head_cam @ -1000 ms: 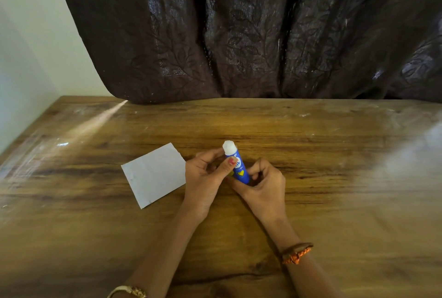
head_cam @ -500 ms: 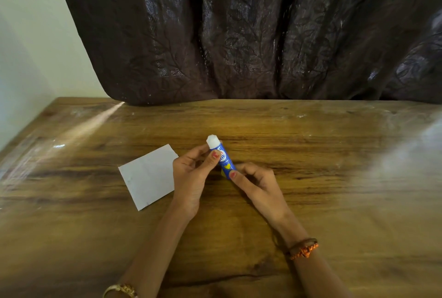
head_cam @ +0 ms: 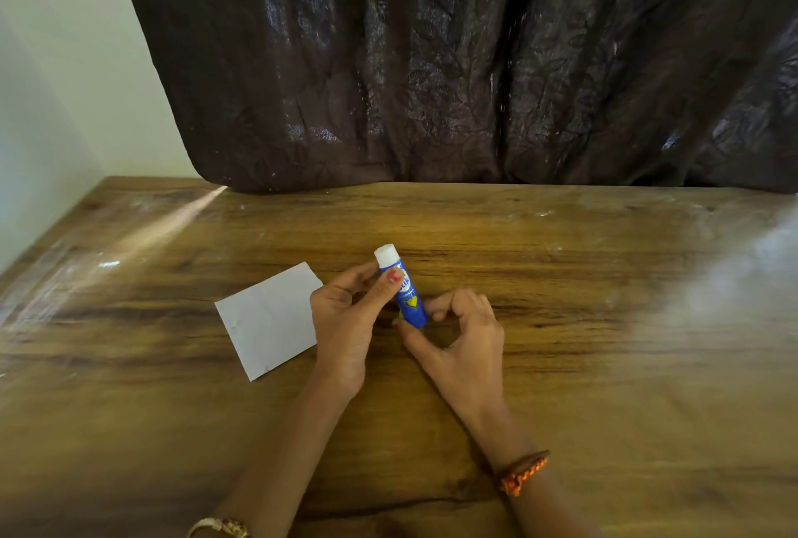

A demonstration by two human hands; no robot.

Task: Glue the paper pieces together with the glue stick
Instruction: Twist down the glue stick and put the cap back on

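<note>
A blue glue stick (head_cam: pixel 408 295) with a white cap on top stands tilted above the wooden table. My left hand (head_cam: pixel 345 321) pinches its upper body between thumb and fingers. My right hand (head_cam: pixel 457 339) holds the stick's bottom end with thumb and curled fingers. A grey-white paper piece (head_cam: pixel 270 319) lies flat on the table just left of my left hand, partly under it. I see only this one paper piece.
The wooden table (head_cam: pixel 604 321) runs wide to the right and left of my hands. A dark brown curtain (head_cam: pixel 475 62) hangs along the table's far edge. A pale wall (head_cam: pixel 64 84) stands at the left.
Both hands keep holding the glue stick at about the same spot. My right fingers have shifted around the stick's bottom end. The paper has not moved.
</note>
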